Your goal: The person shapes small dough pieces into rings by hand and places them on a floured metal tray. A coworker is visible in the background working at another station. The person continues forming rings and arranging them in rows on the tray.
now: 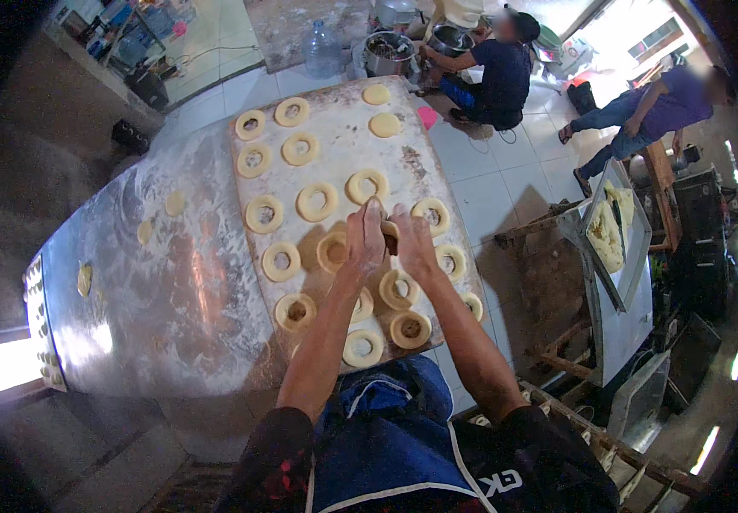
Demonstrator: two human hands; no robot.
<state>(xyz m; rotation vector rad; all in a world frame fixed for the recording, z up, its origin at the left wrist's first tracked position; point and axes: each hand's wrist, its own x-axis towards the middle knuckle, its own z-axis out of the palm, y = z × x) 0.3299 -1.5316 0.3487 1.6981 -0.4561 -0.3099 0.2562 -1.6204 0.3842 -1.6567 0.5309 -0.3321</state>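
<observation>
Both hands are raised over a floured wooden board point(343, 128) that carries rows of pale dough rings. My left hand point(364, 238) and my right hand point(413, 244) meet at a dough ring point(392, 229), their fingers curled around its two sides. Much of this ring is hidden by the fingers. Just beyond them lies another ring point(367, 185), and one more point(399, 290) sits below the wrists. Two flat dough rounds point(384, 126) without holes rest near the board's far right corner. My forearms cover some of the nearer rings.
A floury metal table point(147, 282) spreads to the left, with a few dough scraps point(84, 279) on it. To the right, a tray point(617, 231) holds yellowish dough. Beyond the board, a person point(505, 77) crouches by metal pots point(388, 56); another person point(655, 111) is at the right.
</observation>
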